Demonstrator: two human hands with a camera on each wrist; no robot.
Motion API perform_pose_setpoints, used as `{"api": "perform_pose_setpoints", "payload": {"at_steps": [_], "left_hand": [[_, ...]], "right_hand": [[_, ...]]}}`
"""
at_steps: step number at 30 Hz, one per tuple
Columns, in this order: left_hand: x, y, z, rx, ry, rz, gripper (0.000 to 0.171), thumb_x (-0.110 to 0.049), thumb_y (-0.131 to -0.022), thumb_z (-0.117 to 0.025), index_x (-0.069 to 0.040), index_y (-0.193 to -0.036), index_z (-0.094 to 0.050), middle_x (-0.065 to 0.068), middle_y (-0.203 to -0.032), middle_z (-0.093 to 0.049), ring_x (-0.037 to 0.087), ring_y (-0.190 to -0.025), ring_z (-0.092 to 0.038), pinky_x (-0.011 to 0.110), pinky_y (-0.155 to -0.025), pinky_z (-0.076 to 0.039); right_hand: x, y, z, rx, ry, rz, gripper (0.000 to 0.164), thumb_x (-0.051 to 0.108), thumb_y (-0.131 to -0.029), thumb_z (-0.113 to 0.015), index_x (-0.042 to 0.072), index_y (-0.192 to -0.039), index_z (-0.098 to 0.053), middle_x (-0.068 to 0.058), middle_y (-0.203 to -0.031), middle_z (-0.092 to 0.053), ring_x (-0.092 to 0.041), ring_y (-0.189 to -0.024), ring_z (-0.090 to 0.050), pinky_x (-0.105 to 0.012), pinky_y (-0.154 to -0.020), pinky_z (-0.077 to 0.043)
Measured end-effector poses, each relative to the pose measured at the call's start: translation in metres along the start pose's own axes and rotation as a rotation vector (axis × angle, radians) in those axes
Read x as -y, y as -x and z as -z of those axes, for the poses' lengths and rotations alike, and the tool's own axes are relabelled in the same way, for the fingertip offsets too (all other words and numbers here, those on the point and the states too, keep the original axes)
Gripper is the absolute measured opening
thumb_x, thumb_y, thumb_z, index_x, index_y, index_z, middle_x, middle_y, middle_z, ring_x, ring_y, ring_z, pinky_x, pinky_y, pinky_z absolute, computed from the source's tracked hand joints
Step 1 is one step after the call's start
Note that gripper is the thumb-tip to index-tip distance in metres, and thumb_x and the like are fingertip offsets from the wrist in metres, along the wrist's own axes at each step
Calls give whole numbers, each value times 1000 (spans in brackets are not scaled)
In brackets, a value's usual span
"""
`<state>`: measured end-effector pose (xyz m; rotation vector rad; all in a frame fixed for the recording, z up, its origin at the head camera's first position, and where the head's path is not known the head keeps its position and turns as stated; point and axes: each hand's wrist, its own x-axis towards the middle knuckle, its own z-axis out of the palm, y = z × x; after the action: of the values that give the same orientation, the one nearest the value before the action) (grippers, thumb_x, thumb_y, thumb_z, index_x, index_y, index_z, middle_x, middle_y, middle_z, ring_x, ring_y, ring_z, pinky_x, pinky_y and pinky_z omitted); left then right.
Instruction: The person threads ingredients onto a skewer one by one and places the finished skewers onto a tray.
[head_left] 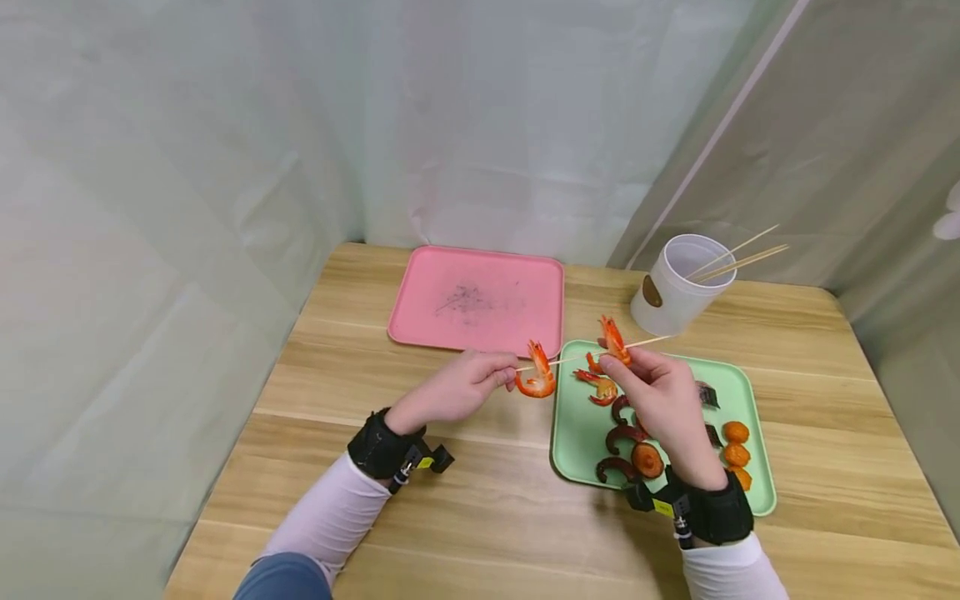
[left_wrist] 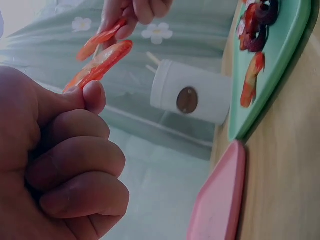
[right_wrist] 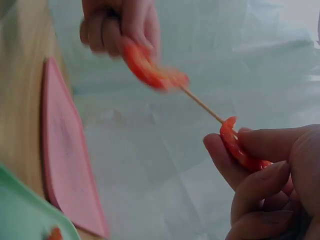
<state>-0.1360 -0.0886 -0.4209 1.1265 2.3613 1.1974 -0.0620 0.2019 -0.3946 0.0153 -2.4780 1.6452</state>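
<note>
Left hand [head_left: 467, 386]: my fingers pinch one end of the thin skewer [head_left: 649, 341], and the first shrimp [head_left: 545, 383] is on it, just beside them.
Right hand [head_left: 667, 408]: I hold the second shrimp [head_left: 613, 339] in my fingers; the skewer shows on both its sides, but I cannot tell if it goes through.
Green tray [head_left: 576, 450]: on the counter [head_left: 517, 533] under my right hand, with another shrimp [head_left: 600, 387], dark curled pieces [head_left: 621, 434] and orange balls [head_left: 736, 454].
Pink tray [head_left: 498, 296]: lies beyond my left hand.
White cup [head_left: 670, 298]: behind the green tray, sticks [head_left: 750, 257] leaning in it.
</note>
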Motion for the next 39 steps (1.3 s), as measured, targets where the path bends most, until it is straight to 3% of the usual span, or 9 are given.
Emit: {"api": "perform_pose_setpoints", "payload": {"at_steps": [4, 7, 13, 17, 32, 39], "left_hand": [[-2, -2, -3, 5, 0, -16, 22, -11, -114, -51, -7, -102, -70, -5, -86, -61, 9, -67, -41, 30, -69, -43], [-2, -2, -4, -11, 5, -19, 20, -9, -113, -52, -8, -102, -70, -5, -85, -60, 9, -67, -41, 30, -69, -43], [-2, 0, -3, -15, 21, -34, 21, -9, -113, -52, -8, -97, -67, -3, -80, -54, 10, -69, -42, 31, -70, -44], [-4, 0, -3, -20, 27, -17, 21, -10, -113, -52, -9, -101, -69, -5, -84, -59, 9, -68, -43, 31, -70, -45], [-3, -2, -5, -18, -1, -14, 20, -9, -112, -54, -11, -106, -73, -5, -89, -66, 8, -66, -41, 30, -68, -44], [-3, -2, -4, -14, -5, -4, 21, -9, -113, -53, -10, -111, -74, -1, -92, -69, 9, -68, -44, 30, -69, -44]], "right_hand": [[2, -1, -6, 58, 0, 26, 17, 27, -101, -78, 11, -104, -84, 1, -76, -71, -13, -56, -47, -29, -49, -34], [3, -1, -6, 62, -1, 21, 17, 28, -101, -78, 12, -98, -83, -3, -70, -64, -14, -56, -45, -29, -49, -33], [4, 0, -3, 129, -24, -62, 24, 32, -102, -77, 9, -100, -82, 0, -64, -54, -15, -56, -44, -31, -49, -31], [3, 0, -4, 160, -66, -116, 27, 33, -103, -76, 7, -102, -82, 0, -62, -55, -16, -51, -44, -30, -44, -28], [2, -1, -8, 237, 13, -123, 27, 36, -103, -76, 10, -102, -83, -3, -57, -49, -14, -49, -44, -30, -41, -37], [0, -3, -9, 243, 7, -126, 27, 34, -103, -75, 8, -102, -83, -5, -58, -52, -15, -50, -46, -29, -41, -33]]}}
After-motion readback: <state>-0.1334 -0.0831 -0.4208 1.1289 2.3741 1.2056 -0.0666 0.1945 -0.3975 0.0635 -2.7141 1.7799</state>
